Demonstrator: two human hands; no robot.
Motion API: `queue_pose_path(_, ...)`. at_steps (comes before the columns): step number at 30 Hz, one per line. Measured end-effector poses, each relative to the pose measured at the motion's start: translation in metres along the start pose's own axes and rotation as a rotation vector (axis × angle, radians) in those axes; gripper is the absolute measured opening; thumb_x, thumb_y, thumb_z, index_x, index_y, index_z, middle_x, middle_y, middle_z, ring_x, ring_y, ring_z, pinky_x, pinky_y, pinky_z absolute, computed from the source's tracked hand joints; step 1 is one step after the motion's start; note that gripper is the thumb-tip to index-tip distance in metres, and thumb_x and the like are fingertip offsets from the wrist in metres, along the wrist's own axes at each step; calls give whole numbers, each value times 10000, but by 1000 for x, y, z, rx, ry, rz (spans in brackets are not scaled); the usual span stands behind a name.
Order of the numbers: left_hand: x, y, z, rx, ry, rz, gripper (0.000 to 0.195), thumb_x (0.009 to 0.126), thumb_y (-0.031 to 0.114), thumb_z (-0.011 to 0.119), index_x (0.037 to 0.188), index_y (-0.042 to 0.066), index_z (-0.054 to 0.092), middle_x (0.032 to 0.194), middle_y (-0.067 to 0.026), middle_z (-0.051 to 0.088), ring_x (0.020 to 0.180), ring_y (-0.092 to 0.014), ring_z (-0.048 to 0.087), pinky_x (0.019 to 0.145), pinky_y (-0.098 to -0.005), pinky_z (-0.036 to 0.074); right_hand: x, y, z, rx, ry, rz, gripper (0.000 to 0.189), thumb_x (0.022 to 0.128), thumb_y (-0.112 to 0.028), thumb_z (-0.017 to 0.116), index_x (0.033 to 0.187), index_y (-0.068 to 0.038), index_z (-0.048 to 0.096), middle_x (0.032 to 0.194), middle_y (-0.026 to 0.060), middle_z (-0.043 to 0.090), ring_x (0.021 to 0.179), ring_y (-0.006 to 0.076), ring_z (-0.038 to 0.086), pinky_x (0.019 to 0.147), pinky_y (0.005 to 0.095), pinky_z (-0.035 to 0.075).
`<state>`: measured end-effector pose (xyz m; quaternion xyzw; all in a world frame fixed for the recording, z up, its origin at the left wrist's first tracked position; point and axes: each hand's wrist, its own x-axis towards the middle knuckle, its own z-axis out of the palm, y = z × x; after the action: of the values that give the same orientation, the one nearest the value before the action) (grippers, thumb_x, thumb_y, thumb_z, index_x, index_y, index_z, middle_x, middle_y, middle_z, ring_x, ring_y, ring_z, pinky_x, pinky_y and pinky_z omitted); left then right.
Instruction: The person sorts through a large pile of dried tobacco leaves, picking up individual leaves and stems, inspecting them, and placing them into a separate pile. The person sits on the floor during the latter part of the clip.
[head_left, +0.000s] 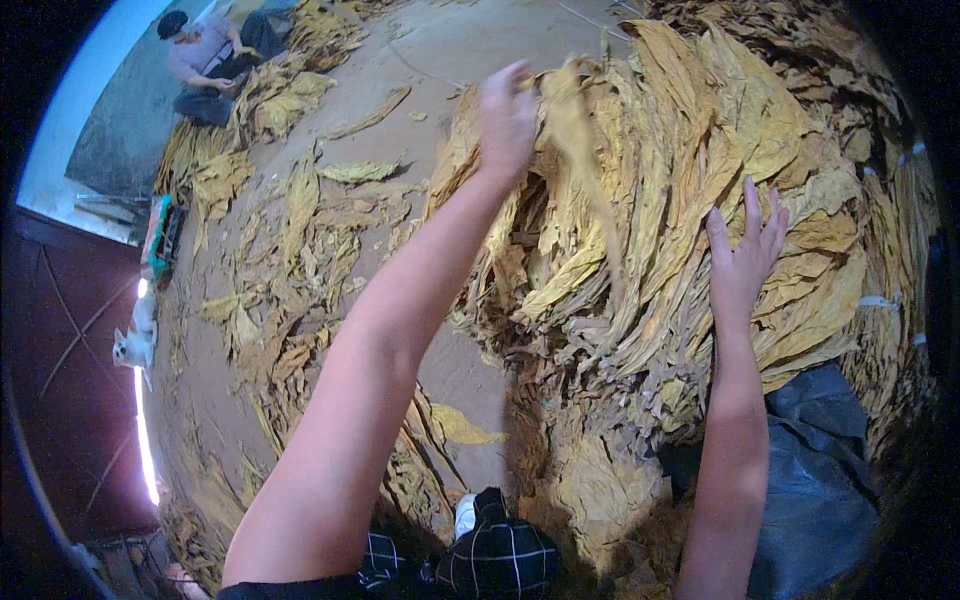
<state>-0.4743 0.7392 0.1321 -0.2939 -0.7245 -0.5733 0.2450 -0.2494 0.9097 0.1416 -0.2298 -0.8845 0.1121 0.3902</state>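
My left hand (508, 124) is blurred over the far left of a large heap of dried yellow-brown leaves (675, 150), which look like tobacco. Just right of its fingers is a long single leaf (574, 124), also blurred; whether the fingers grip it cannot be made out. Over the right part of the heap is my right hand (746, 244), its fingers spread and nothing held in them. The leaves lie lengthwise in overlapping layers, with their stalk ends (600, 352) towards me. Whether the right palm touches the leaves is not clear.
Loose leaves (300, 247) litter the floor (457, 375) at left. Another person (206, 67) sits by leaves at the far left. A white cat (137, 341) is beside the dark door (82, 315). Dark plastic sheeting (814, 465) lies right of my right forearm; tied leaf bundles (892, 300) stand beyond.
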Motion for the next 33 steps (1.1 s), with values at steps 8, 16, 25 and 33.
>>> queue_pose_path(8,-84,-108,-81,614,-466,-483,418,723,289,545,1077,79,474,976,-209,524,928,-319,501,796,-371,386,-5,6,9,7,33,-11,499,747,-300,564,1203,-206,382,1293,108,261,1200,325,182,963,423,176)
queue_pose_path(16,-105,-78,-117,294,-385,-518,171,709,109,490,815,-1,566,744,-188,538,781,-299,516,696,-346,412,-8,1,11,-6,30,-36,480,787,-290,502,1227,-181,344,1297,122,250,1201,332,172,970,419,144)
queue_pose_path(25,-277,65,-311,-167,-656,-896,301,794,189,516,1056,41,511,967,-94,536,853,-165,528,735,-273,425,-5,13,11,-252,-127,99,528,782,-320,494,1253,-189,293,1321,106,205,1208,327,169,971,421,179)
queue_pose_path(33,-298,141,-477,14,-410,-956,252,761,149,539,972,13,551,841,-106,564,714,-154,545,644,-269,436,-10,-75,-56,-549,-238,217,560,771,-234,516,1262,-127,267,1288,226,194,1190,364,192,962,398,213)
